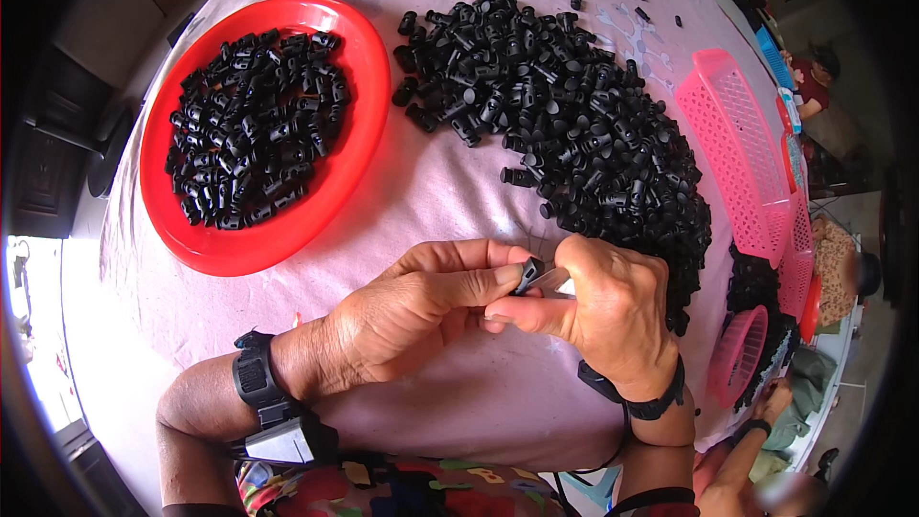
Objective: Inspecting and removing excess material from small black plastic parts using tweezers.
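1. I see my left hand (412,311) and right hand (603,311) meet low over the cloth (431,182), both pinching one black part (530,274).
2. Loose pile (574,124) just beyond; red tray (335,191) of parts at left.

The setting is a small piecework assembly site of informal, workshop character. A table covered with a pale pink cloth (421,182) serves as the bench. On it, a large loose heap of small black plastic parts (574,124) lies at centre; a round red tray (263,129) holding more lies left of the heap; pink mesh baskets (737,148) stand right of it. Another seated person (814,77) is beyond the baskets.
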